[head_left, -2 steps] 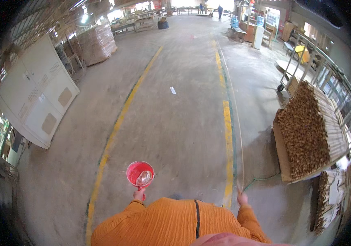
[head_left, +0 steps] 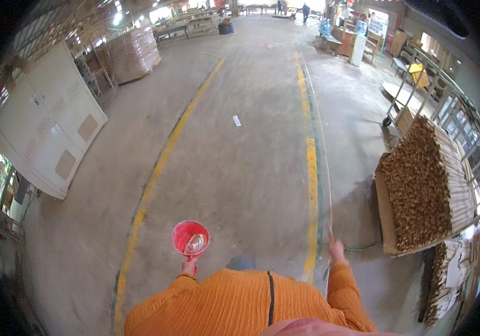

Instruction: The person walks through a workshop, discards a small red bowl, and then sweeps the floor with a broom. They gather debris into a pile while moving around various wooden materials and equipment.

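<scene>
Red scoop (head_left: 190, 237), perhaps holding white wrapping, in left hand (head_left: 189, 267).

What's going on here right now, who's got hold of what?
A person in an orange sweater stands on a concrete workshop floor between two yellow lines. The left hand holds a red scoop-like cup by its handle, with something pale inside. The right hand grips a long thin pole that stretches ahead along the right yellow line. A pallet of bundled sticks sits to the right.
</scene>
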Motion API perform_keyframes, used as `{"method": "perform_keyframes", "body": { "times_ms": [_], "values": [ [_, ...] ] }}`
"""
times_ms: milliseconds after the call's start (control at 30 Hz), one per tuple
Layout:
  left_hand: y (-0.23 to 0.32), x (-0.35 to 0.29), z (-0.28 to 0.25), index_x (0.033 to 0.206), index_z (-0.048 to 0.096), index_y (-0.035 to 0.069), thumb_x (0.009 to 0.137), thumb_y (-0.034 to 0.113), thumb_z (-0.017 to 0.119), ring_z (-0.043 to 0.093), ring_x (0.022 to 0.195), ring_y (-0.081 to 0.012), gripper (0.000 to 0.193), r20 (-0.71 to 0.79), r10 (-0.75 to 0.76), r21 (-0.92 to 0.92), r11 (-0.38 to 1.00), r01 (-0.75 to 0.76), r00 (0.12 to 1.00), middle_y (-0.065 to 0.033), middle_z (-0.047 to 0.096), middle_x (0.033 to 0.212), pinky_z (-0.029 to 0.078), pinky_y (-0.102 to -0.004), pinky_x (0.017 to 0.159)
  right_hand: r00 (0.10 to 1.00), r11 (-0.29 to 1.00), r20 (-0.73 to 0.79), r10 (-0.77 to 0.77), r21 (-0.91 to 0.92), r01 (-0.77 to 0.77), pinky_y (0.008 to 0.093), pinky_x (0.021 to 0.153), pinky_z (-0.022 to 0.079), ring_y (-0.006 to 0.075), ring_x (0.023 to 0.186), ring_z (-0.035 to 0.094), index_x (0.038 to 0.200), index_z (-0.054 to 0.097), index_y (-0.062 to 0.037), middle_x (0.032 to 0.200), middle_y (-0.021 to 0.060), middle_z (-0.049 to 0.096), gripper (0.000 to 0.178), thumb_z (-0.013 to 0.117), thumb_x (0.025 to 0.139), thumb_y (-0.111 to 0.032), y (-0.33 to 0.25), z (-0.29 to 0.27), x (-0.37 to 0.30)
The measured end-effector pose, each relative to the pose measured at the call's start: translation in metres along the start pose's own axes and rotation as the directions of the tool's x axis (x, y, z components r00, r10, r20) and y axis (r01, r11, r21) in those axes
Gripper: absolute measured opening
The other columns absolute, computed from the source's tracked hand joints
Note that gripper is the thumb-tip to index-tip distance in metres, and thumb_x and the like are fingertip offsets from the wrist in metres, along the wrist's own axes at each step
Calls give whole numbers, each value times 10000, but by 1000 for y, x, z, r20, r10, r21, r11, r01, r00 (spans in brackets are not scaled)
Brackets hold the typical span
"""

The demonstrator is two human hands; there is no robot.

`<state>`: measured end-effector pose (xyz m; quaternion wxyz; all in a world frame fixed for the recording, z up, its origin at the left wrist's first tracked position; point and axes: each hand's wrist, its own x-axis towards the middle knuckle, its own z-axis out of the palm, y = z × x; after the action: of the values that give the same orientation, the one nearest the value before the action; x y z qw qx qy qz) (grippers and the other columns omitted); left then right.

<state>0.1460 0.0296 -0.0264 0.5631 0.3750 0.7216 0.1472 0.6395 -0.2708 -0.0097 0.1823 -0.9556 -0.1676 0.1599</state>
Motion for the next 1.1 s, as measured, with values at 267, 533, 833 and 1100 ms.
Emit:
{"method": "perform_keyframes", "body": {
  "times_ms": [267,533,833,1100],
  "values": [
    [168,107,65,672,579,-7,639,334,645,546,461,-208,350,-130,-15,414,908,68,991,-121,544,536,410,-360,422,984,990,-149,-101,84,115,466,748,427,409,876,536,882,553,19,885,258,572,274,419,813,-211,-190,-26,290],
    [418,240,206,679,587,2,645,344,655,548,458,-198,350,-115,57,309,951,-18,992,-97,537,514,405,-359,414,733,877,552,397,6,-480,402,613,480,300,738,597,1033,562,-31,837,164,614,317,483,808,-241,-147,72,316],
    [669,364,413,676,560,9,687,274,649,504,403,-175,280,-30,158,74,985,-155,987,-70,530,532,390,-316,381,751,910,565,341,1,-414,385,567,457,283,656,592,933,572,13,730,174,594,432,459,803,-383,-273,51,565],
    [781,416,528,683,521,24,669,246,662,484,390,-169,264,35,-51,-28,998,52,998,-65,506,527,367,-320,352,979,965,198,43,247,-92,379,526,443,265,588,598,800,568,51,642,185,580,478,480,795,-419,-434,-26,981]
  ]
}}
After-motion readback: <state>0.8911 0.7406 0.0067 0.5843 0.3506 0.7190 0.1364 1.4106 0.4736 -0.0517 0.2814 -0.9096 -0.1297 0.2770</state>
